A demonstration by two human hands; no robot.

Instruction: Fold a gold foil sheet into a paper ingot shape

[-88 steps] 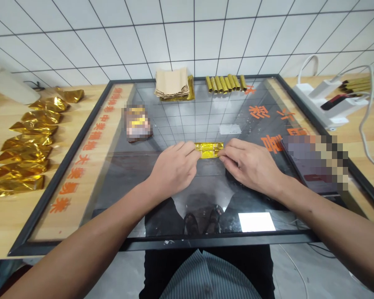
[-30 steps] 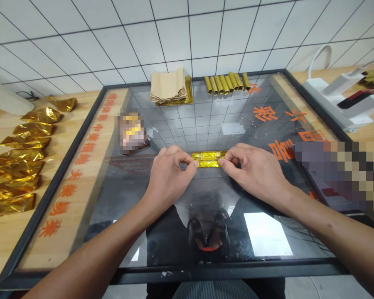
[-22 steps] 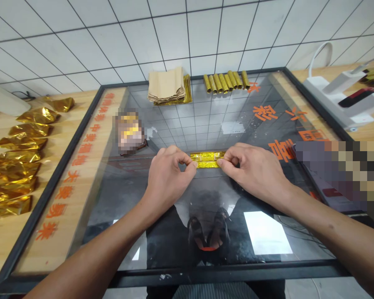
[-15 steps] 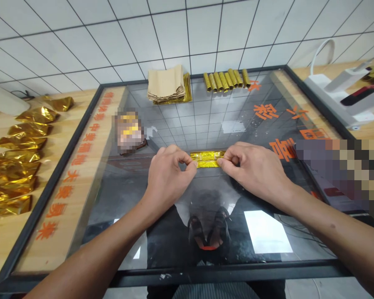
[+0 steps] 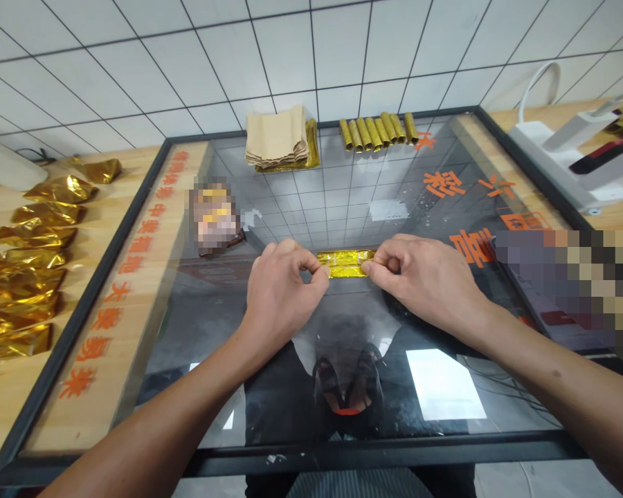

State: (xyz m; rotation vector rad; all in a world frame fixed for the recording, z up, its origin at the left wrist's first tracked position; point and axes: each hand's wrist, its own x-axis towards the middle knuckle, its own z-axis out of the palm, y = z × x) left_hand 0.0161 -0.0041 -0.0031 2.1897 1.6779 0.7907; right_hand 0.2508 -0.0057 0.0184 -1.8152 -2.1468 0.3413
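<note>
A narrow folded strip of gold foil paper point(image 5: 347, 263) lies at the middle of the dark glass tabletop point(image 5: 311, 207), its long side running left to right. My left hand point(image 5: 286, 287) pinches its left end between thumb and forefinger. At the other end, my right hand point(image 5: 418, 277) grips the strip in the same way, thumb toward me. Behind the hands, several gold paper rolls point(image 5: 378, 133) lie in a row near the back edge. To their left sits a stack of brown paper sheets point(image 5: 276, 138) on top of gold foil sheets point(image 5: 312, 146).
Several folded gold foil pieces point(image 5: 23, 283) line the wooden surface at far left. A blurred box-like item point(image 5: 215, 218) lies left of my hands. At right are a white power strip point(image 5: 555, 166) with plugs and a pixelated dark item point(image 5: 555, 290). A black frame point(image 5: 91, 297) edges the glass.
Almost nothing differs. Both hands keep their pinch on the foil strip, and the view has shifted very slightly.
</note>
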